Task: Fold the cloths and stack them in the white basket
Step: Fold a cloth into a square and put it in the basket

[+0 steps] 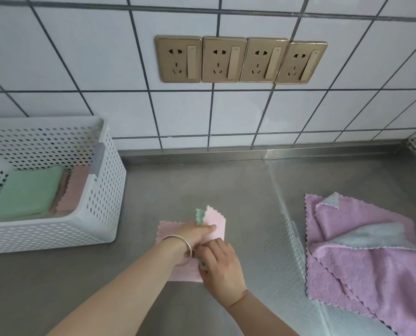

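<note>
At the left of the frame a white basket (100, 202) sits on the steel surface (226, 185), holding a folded green cloth (25, 192) with a folded pink one (72, 190) beside it. At lower centre a pink cloth (214, 220) with a green underside lies partly folded. The left hand (195, 232) presses it flat, fingers (208, 228) extended; a bangle (186, 248) circles that wrist. Just right of it, the right hand (220, 265) pinches the cloth's near edge with curled fingers. At the right, purple cloths (362, 263) with grey backs lie in a loose heap.
</note>
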Demonstrator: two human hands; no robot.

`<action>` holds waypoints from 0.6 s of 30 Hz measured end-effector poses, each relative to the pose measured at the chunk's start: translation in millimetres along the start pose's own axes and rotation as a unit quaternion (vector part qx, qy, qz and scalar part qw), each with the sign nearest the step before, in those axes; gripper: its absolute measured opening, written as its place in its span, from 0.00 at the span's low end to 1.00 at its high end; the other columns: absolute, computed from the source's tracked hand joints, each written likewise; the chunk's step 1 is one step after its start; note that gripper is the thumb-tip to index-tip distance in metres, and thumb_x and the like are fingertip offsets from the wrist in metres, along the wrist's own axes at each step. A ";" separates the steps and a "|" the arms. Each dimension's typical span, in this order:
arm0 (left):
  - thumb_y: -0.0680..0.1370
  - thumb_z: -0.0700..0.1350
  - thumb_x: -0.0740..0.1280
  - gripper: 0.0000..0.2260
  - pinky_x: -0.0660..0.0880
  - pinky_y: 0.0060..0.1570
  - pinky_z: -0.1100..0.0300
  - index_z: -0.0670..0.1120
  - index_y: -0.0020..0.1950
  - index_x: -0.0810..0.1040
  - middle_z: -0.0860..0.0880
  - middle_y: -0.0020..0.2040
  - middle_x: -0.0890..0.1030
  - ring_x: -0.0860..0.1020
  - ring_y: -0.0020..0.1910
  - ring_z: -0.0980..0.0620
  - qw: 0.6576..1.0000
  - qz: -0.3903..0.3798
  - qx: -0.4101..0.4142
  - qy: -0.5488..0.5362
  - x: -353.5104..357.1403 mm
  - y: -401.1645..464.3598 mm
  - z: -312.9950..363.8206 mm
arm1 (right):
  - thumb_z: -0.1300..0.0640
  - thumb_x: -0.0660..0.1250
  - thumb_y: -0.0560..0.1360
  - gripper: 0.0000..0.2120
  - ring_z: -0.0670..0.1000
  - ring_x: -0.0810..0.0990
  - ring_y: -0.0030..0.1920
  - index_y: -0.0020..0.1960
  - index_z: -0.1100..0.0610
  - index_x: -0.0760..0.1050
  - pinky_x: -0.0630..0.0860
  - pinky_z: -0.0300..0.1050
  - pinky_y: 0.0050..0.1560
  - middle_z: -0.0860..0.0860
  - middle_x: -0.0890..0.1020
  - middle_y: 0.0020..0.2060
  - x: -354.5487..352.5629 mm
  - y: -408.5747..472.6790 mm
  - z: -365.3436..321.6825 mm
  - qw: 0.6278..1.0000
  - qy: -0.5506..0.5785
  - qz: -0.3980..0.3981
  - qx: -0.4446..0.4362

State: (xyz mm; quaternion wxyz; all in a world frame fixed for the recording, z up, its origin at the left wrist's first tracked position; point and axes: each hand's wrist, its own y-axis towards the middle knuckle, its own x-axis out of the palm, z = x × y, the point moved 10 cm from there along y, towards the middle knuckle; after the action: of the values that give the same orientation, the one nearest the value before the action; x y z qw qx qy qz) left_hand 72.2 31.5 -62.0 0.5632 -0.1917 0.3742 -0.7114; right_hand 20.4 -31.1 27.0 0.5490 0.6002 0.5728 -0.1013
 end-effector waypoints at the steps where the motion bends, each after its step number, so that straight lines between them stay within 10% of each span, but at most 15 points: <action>1: 0.71 0.47 0.66 0.10 0.64 0.28 0.63 0.47 0.31 0.70 0.50 0.28 0.70 0.68 0.26 0.54 0.999 0.018 -0.003 0.046 -9.1 2.2 -4.6 | 0.66 0.62 0.62 0.16 0.51 0.68 0.39 0.47 0.53 0.69 0.64 0.40 0.37 0.49 0.72 0.40 5.2 -1.2 -5.1 1.000 0.010 -0.003 -0.015; 4: 0.61 0.49 0.63 0.12 0.66 0.25 0.67 0.44 0.37 0.78 0.48 0.34 0.78 0.75 0.29 0.52 0.990 0.127 -0.024 0.051 -50.3 16.0 -31.3 | 0.61 0.60 0.59 0.27 0.52 0.72 0.50 0.58 0.54 0.68 0.68 0.40 0.49 0.51 0.71 0.56 23.5 -8.4 -0.6 0.998 0.021 -0.038 0.038; 10: 0.78 0.42 0.59 0.09 0.70 0.47 0.60 0.43 0.55 0.75 0.44 0.53 0.78 0.76 0.50 0.45 0.959 0.181 0.095 0.196 -68.3 2.3 -17.7 | 0.63 0.70 0.55 0.54 0.50 0.50 0.75 0.76 0.56 0.48 0.54 0.45 0.69 0.52 0.58 0.74 79.1 -50.4 38.0 0.962 -0.054 -0.213 0.160; 18: 0.77 0.44 0.62 0.14 0.67 0.45 0.60 0.44 0.62 0.71 0.44 0.53 0.80 0.77 0.50 0.44 0.953 0.295 0.064 0.033 -96.7 -3.6 -65.2 | 0.62 0.49 0.64 0.40 0.48 0.44 0.76 0.77 0.55 0.46 0.48 0.45 0.71 0.49 0.46 0.76 105.0 -60.0 38.7 0.950 -0.085 -0.267 0.138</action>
State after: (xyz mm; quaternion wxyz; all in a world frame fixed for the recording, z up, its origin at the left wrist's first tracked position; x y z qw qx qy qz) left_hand 52.9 143.8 -87.0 0.7462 -0.0124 0.3859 -0.5423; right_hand 26.1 -16.1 -98.9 0.4603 0.4846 0.6433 -0.3733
